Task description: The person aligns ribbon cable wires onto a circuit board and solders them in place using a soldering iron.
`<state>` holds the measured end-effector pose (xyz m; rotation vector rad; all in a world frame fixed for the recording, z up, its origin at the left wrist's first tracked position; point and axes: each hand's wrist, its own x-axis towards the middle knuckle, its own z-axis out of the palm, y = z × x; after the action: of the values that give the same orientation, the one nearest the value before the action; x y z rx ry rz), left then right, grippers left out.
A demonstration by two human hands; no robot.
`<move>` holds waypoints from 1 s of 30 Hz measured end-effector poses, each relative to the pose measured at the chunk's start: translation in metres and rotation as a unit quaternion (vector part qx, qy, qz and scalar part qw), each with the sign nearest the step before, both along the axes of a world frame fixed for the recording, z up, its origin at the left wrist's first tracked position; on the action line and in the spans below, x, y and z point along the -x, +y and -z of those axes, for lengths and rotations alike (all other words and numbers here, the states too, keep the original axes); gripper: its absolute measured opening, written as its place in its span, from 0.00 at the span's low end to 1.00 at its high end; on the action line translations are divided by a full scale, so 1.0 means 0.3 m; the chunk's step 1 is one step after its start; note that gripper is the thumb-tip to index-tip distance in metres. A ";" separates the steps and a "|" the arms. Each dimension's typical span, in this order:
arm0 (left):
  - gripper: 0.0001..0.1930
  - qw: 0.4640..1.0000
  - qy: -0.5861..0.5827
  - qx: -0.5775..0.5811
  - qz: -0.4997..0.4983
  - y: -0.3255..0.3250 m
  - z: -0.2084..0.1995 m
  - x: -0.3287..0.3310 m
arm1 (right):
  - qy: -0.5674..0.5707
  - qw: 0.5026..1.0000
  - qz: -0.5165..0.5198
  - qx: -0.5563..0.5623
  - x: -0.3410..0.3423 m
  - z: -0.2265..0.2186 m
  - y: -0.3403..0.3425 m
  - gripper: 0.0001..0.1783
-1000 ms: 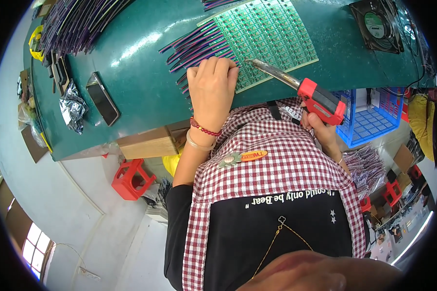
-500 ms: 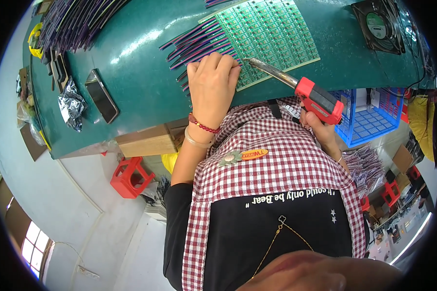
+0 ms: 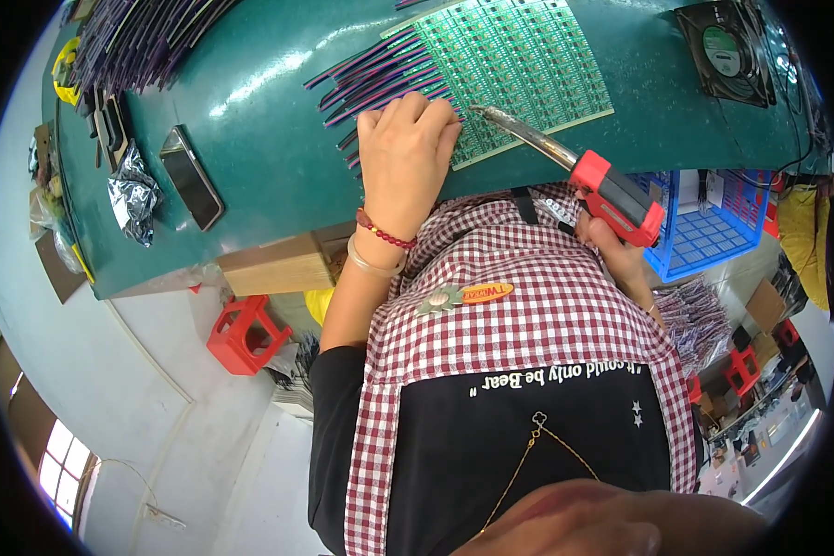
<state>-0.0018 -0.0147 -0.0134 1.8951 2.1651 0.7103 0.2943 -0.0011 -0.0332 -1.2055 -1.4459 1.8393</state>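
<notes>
My left hand [image 3: 406,153] is closed at the left edge of a green circuit board panel [image 3: 519,69], pinching among thin purple, pink and black wires [image 3: 385,79]. Its fingertips are mostly hidden, and wire ends stick out from beneath it. The wires fan leftward from the panel. In my right hand [image 3: 610,243] is a soldering iron [image 3: 616,196] with a red and black handle. Its metal barrel slants up and left, and the tip is over the panel just right of my left fingers. Whether the tip touches the panel I cannot tell.
On the green table [image 3: 278,185] lie a phone [image 3: 193,178], crumpled foil [image 3: 133,196] and a big wire bundle [image 3: 144,42]. A black fan [image 3: 725,51] stands at the far right. Below the table edge are a blue crate [image 3: 709,236] and a red stool [image 3: 247,335].
The soldering iron has shifted slightly to the right, and its tip sits a little farther from my left fingers. My left hand stays nearly in place at the wires.
</notes>
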 end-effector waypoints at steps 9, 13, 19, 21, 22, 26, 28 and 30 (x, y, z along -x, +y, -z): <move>0.05 1.000 -0.009 0.013 -0.001 0.000 -0.010 0.002 | -0.023 0.999 -0.020 0.021 0.000 -0.012 0.003 0.15; 0.05 1.000 -0.016 0.026 0.002 0.002 -0.015 0.005 | -0.029 0.999 -0.015 0.016 0.000 -0.009 0.001 0.15; 0.05 0.999 -0.017 0.030 0.002 0.005 -0.017 0.006 | -0.050 0.996 -0.065 -0.038 -0.005 -0.017 0.018 0.14; 0.05 0.999 -0.017 0.029 0.001 0.005 -0.019 0.005 | -0.060 0.994 -0.080 -0.032 -0.004 -0.029 0.013 0.15; 0.05 0.999 -0.016 0.028 0.002 0.005 -0.019 0.004 | -0.052 0.998 -0.033 -0.012 0.009 -0.046 0.003 0.14; 0.05 0.999 -0.018 0.031 0.001 0.005 -0.018 0.004 | -0.075 0.996 -0.033 -0.042 0.001 -0.032 0.011 0.13; 0.05 0.999 -0.019 0.028 0.000 0.004 -0.019 0.002 | -0.063 0.997 -0.028 -0.043 0.010 -0.029 0.011 0.12; 0.05 1.000 -0.016 0.026 0.000 0.005 -0.018 0.000 | -0.051 0.997 -0.023 -0.045 0.010 -0.024 0.007 0.12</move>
<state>-0.0018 -0.0134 -0.0079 1.8441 2.1436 0.6736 0.2912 0.0010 -0.0258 -1.2468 -1.6056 1.7456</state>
